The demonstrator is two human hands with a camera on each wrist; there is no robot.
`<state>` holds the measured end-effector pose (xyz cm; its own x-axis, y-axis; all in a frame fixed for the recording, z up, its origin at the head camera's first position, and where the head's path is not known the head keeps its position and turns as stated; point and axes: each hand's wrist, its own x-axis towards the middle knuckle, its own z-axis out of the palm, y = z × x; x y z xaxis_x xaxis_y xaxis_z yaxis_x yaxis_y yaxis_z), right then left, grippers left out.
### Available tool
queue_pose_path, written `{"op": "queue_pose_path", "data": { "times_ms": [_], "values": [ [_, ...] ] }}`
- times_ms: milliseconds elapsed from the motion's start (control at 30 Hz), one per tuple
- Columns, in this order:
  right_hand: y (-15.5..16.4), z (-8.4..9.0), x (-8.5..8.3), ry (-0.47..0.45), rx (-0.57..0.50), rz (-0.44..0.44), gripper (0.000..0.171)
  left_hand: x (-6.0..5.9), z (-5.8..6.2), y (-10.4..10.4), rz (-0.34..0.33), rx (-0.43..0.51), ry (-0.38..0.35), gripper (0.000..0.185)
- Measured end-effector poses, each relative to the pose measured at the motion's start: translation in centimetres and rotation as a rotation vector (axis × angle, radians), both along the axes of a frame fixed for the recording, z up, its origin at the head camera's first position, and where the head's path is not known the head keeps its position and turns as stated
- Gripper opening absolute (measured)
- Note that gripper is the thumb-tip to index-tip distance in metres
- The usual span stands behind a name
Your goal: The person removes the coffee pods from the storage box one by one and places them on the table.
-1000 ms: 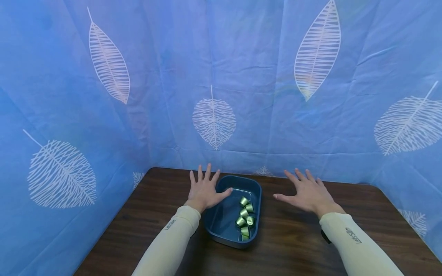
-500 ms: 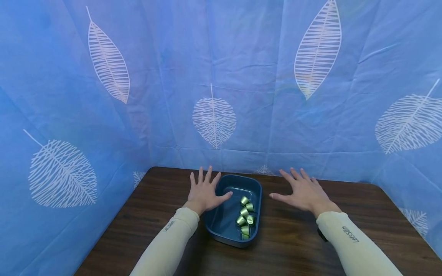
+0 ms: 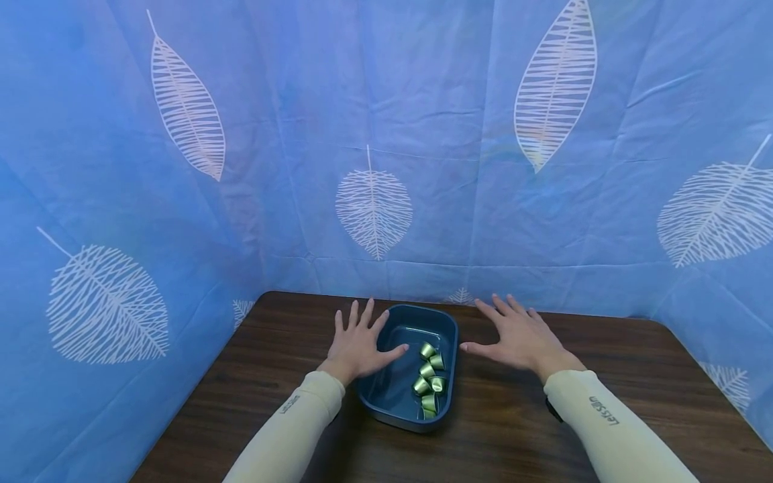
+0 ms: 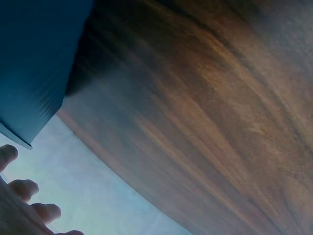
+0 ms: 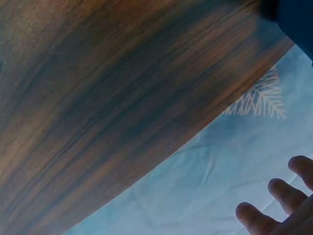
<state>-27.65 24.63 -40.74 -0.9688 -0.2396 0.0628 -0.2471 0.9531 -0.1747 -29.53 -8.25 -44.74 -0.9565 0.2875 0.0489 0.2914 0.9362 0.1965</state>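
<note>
Left hand flat, fingers spread, holding nothing; thumb over the left rim of the blue tub. Right hand also splayed and empty, thumb tip just beside the tub's right rim. Green coffee capsules clustered along the tub's right wall. Tub sits mid dark wood table; blue leaf-print curtain behind.

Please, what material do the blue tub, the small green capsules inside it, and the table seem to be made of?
Tub: probably plastic, smooth with a soft sheen and rounded moulded corners. Capsules: likely thin metal, such as aluminium; they give bright, mirror-like green glints. Table: dark wood or a wood-look laminate; streaky grain shows, but the pictures cannot settle which.
</note>
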Motion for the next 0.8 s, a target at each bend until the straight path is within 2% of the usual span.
{"op": "queue_pose_path", "data": {
  "times_ms": [200, 600, 800],
  "values": [
    [-0.6, -0.1, -0.1, 0.006, 0.015, 0.029, 0.113, 0.1, 0.0, -0.1, 0.000, 0.008, -0.017, 0.093],
    [-2.9, 0.2, 0.2, 0.003, 0.026, 0.149, 0.107, 0.3, -0.3, 0.0, -0.008, -0.003, -0.050, 0.094],
    [-3.7, 0.2, 0.2, -0.011, 0.030, 0.193, 0.101, 0.7, -0.6, 0.0, -0.043, 0.016, -0.074, 0.096]
  ]
}}
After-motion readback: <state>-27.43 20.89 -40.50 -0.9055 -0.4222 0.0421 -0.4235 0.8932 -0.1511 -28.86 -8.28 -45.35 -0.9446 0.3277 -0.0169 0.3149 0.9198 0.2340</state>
